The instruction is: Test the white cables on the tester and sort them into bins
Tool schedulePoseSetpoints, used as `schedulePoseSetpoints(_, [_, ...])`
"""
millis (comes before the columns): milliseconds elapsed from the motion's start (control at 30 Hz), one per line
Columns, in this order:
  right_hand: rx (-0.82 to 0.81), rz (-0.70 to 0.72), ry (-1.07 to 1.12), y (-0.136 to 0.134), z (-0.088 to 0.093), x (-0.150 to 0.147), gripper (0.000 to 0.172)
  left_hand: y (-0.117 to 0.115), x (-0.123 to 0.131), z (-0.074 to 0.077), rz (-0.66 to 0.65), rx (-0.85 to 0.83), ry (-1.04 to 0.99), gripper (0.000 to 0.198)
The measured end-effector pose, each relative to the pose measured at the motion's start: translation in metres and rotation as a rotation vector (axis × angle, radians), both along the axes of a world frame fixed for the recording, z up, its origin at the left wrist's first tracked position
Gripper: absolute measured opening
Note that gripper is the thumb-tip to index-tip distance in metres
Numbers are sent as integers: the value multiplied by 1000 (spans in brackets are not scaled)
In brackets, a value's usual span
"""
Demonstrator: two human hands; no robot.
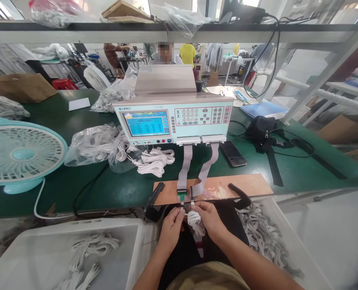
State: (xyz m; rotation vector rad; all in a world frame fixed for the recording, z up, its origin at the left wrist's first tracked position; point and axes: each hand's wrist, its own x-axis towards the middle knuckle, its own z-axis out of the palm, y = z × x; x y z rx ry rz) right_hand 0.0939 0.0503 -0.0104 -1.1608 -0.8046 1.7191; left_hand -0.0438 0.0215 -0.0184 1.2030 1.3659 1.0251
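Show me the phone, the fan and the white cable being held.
phone point(232, 153), head view, middle of its dark screen.
fan point(23, 153), head view, hub of its grille.
cable point(196, 223), head view, its coiled white bundle.

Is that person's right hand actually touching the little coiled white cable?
Touching. The head view shows the right hand with its fingers closed around the coiled white cable, no gap between them.

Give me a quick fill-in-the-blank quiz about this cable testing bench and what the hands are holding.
1. The left hand and right hand hold a coiled cable that is ____ in colour.
2. The fan stands to the ____ of the tester.
3. The phone lies on the ____ table top.
Missing words: white; left; green.
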Motion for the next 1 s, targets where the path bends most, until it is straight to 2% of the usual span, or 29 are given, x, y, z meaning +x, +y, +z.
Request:
schedulePoseSetpoints(133, [-49,-10,82,0,0,-2,31,3,4,-2,78,25,-42,33])
schedulePoseSetpoints(600, [12,41,77,1,2,2,29,5,14,-12,245,30,-41,33])
schedulePoseSetpoints(833, [12,57,68,3,-2,2,31,8,17,-29,270,38,-75,38])
schedulePoseSetpoints(900, [4,61,61,2,-5,3,30,8,17,-25,252,20,-21,41])
schedulePoseSetpoints(1000, [-22,38,10,1,-8,3,29,-1,7,-1,219,20,83,39])
